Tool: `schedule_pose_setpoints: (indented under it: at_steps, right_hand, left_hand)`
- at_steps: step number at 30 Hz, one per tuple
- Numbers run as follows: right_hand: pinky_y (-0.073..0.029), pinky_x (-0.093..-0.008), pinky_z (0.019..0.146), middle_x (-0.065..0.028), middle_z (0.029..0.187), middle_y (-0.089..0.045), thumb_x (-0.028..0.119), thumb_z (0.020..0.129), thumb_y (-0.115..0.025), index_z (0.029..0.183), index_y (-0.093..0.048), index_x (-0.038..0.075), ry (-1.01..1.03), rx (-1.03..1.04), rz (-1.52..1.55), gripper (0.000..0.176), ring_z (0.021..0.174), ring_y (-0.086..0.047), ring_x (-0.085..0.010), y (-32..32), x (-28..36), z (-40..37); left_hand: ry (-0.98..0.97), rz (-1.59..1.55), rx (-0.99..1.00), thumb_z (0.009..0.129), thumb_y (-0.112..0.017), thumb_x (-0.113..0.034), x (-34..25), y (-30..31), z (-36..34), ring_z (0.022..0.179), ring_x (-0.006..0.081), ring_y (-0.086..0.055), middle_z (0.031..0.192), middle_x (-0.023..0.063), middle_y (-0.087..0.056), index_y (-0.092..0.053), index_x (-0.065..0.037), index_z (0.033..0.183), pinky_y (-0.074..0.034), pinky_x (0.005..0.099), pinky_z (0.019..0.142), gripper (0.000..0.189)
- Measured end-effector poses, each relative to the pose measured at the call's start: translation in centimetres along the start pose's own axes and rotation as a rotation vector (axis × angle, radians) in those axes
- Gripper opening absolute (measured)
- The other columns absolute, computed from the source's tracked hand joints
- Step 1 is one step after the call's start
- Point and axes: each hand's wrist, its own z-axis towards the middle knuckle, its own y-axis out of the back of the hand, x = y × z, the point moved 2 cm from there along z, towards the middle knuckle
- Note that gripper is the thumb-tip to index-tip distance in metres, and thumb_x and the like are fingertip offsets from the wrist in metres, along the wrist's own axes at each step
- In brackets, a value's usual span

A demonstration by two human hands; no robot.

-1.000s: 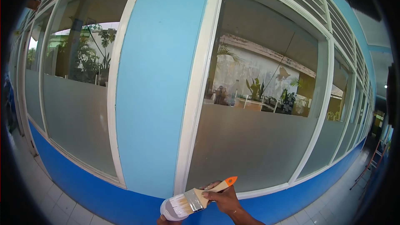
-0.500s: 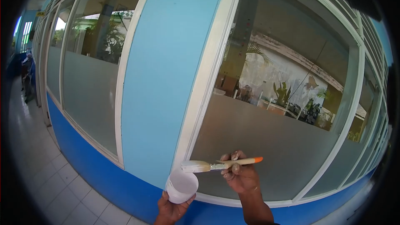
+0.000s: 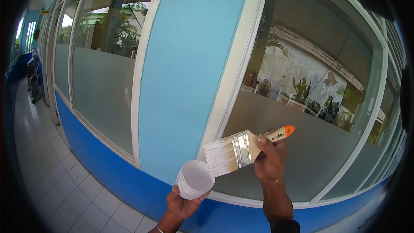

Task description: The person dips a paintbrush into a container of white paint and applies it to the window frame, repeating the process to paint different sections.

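Observation:
My left hand (image 3: 183,205) is closed around the lower part of a white cup (image 3: 195,180), whose open mouth faces up toward me. Whitish paint coats the inside of the cup and its rim. In my right hand (image 3: 271,157) is a wide paintbrush (image 3: 243,149), gripped by its pale wooden handle with an orange tip. White paint covers the bristles, which point left and overlap the cup's right rim in this view. The broad flat side of the brush and its metal band face me.
Ahead stands a light blue wall panel (image 3: 189,73) above a darker blue base (image 3: 116,164). White window frames (image 3: 233,64) border it on both sides. Half-frosted glass (image 3: 297,142) fills the right window, with reflections of plants. Pale floor tiles (image 3: 86,194) run along the left.
My right hand has moved up and to the right, turning the brush from edge-on to flat side toward me. The cup in my left hand has shifted slightly right and up.

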Motion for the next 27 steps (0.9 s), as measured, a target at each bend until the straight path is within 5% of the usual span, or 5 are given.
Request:
schedule_pose_setpoints:
  at_steps: [9, 16, 19, 23, 27]
  right_hand:
    - [-0.059, -0.0281, 0.058, -0.0095, 0.087, -0.064, -0.001, 0.083, -0.079, 0.101, -0.055, 0.003, -0.203, 0.049, -0.163, 0.031, 0.073, -0.071, -0.0171, -1.0, -1.6, -1.6]
    - [-0.061, -0.031, 0.06, -0.0125, 0.09, -0.065, -0.001, 0.08, -0.082, 0.106, -0.056, 0.0, -0.16, 0.108, -0.318, 0.037, 0.075, -0.072, -0.0209, -0.8, -1.6, -2.9]
    - [-0.061, -0.0317, 0.06, -0.0127, 0.09, -0.066, 0.001, 0.08, -0.082, 0.106, -0.057, 0.0, -0.263, 0.027, -0.192, 0.037, 0.076, -0.073, -0.0218, 0.6, -2.9, -4.3]
    - [-0.063, -0.0359, 0.076, -0.0156, 0.097, -0.07, 0.004, 0.088, -0.075, 0.109, -0.059, 0.002, -0.384, -0.04, 0.036, 0.026, 0.088, -0.073, -0.0213, 4.2, -6.3, -7.5]
    - [-0.063, -0.0366, 0.083, -0.0179, 0.12, -0.069, 0.014, 0.098, -0.067, 0.13, -0.056, -0.001, -0.308, -0.233, 0.293, 0.037, 0.107, -0.071, -0.0273, 5.1, -6.1, -7.9]
  left_hand:
    - [0.083, -0.007, 0.005, 0.086, -0.075, -0.057, -1.3, 2.0, -1.3, 0.144, 0.0377, -0.043, 0.158, 0.0187, -0.039, -0.031, -0.014, 0.158, -0.039, 0.0564, 0.117, 0.094]
    - [0.111, -0.023, -0.025, 0.088, -0.073, -0.056, -1.0, 5.2, -3.5, 0.146, 0.0384, -0.04, 0.158, 0.0208, -0.038, -0.031, -0.009, 0.157, -0.036, 0.0552, 0.12, 0.094]
    - [0.127, -0.071, -0.056, 0.088, -0.073, -0.054, -0.3, 6.2, -4.5, 0.145, 0.0379, -0.041, 0.157, 0.0214, -0.039, -0.031, -0.008, 0.157, -0.036, 0.0546, 0.12, 0.093]
    - [0.138, -0.113, -0.105, 0.087, -0.075, -0.051, 0.3, 6.3, -4.9, 0.143, 0.0379, -0.044, 0.155, 0.0211, -0.041, -0.031, -0.008, 0.156, -0.037, 0.0549, 0.119, 0.093]
    - [0.163, -0.12, -0.136, 0.085, -0.078, -0.05, 0.8, 6.0, -4.8, 0.141, 0.0383, -0.046, 0.153, 0.0204, -0.043, -0.032, -0.009, 0.156, -0.039, 0.0561, 0.118, 0.094]
